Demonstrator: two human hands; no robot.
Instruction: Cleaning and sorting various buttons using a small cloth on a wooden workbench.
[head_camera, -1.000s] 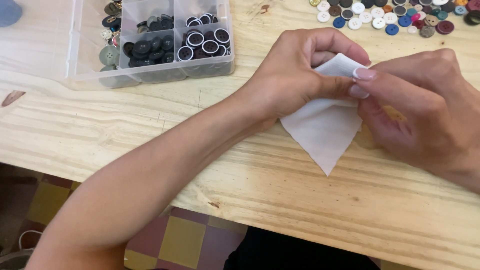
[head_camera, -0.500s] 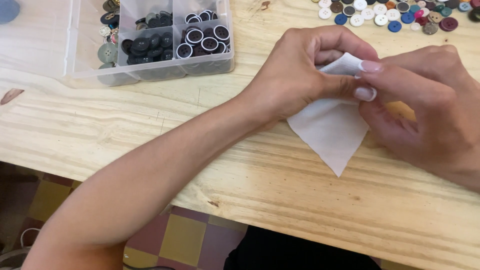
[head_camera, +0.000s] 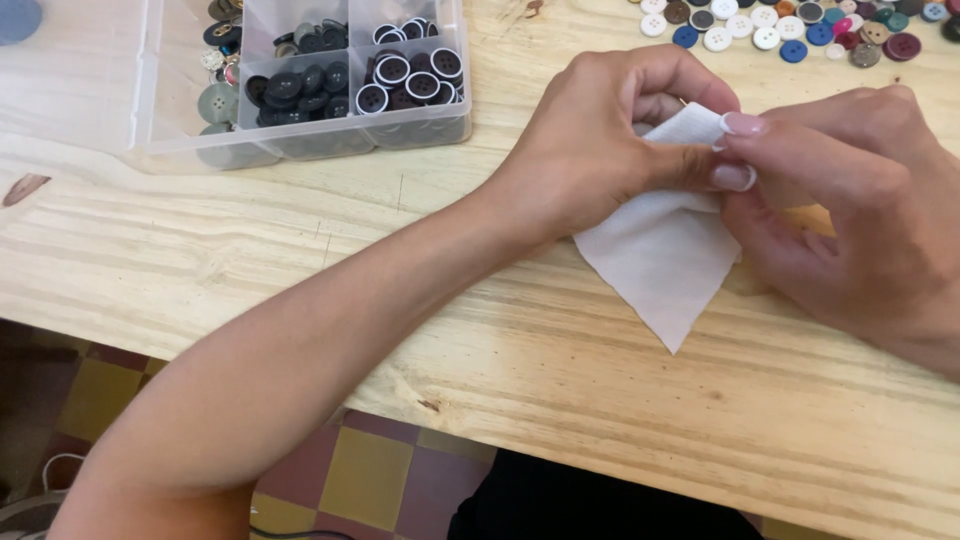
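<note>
To the left of the white cloth (head_camera: 665, 255), a broad strip of bare pale wooden table (head_camera: 250, 240) is lying open, running down to the table's near edge, below which a tiled floor (head_camera: 380, 470) is showing. Up and left of the cloth, a clear plastic compartment box (head_camera: 300, 80) is sitting, its cells holding dark, glossy round buttons. The left hand (head_camera: 610, 150) is reaching in from the lower left, forearm slanting across the table edge, fingers curled and pinching the cloth's upper fold. The cloth itself, a soft, matte woven piece, is hanging from both hands to a point resting on the wood. Right of it, the right hand (head_camera: 850, 210) is gripping the same fold with thumb and fingers closed. Above and right of the cloth, loose coloured buttons (head_camera: 790, 25) are lying scattered near the table's far edge.
</note>
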